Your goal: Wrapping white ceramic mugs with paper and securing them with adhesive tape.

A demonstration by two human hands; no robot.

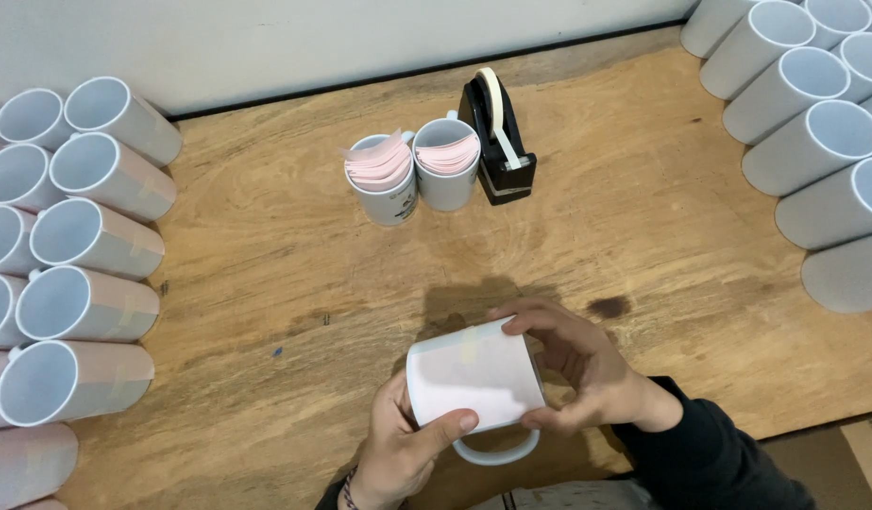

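A wooden table [294, 274] set against a pale wall, viewed from above. Left: a stack of white mugs [77, 302] lying on their sides, mouths toward the camera, each wrapped in pinkish paper fixed with tape. Right: a second stack of bare mugs [813, 142], likewise on their sides. Centre rear: two upright mugs holding pink sheets [412, 161], touching each other, with a black tape dispenser [497, 142] just beside them on the right. Near edge: the mug [474, 382] in hand, held above the table, long axis running roughly left to right, handle pointing toward the person, a pale sheet wrapped round it with a strip of tape at the top. Left hand [403, 444] closed on the mug's mouth end, thumb across the sheet; right hand [577, 364] curled round the base end, fingertips pressing the sheet's edge. Both hands are equally near.
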